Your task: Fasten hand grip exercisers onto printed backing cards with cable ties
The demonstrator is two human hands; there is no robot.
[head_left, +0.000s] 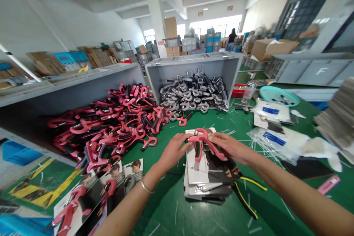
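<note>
Left hand grasping left end of pink-and-black plastic hand gripper, right hand grasping right handle; gripper over white-and-black card stack, toward far edge; better keep square to card edges, pressing lightly

Left fingers and right fingers hold a pink handgrip over stacked cards.

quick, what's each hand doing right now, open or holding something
Left hand: fingers closed on the left end of the pink-and-black hand grip.
Right hand: fingers closed on the same grip's right side.
</note>
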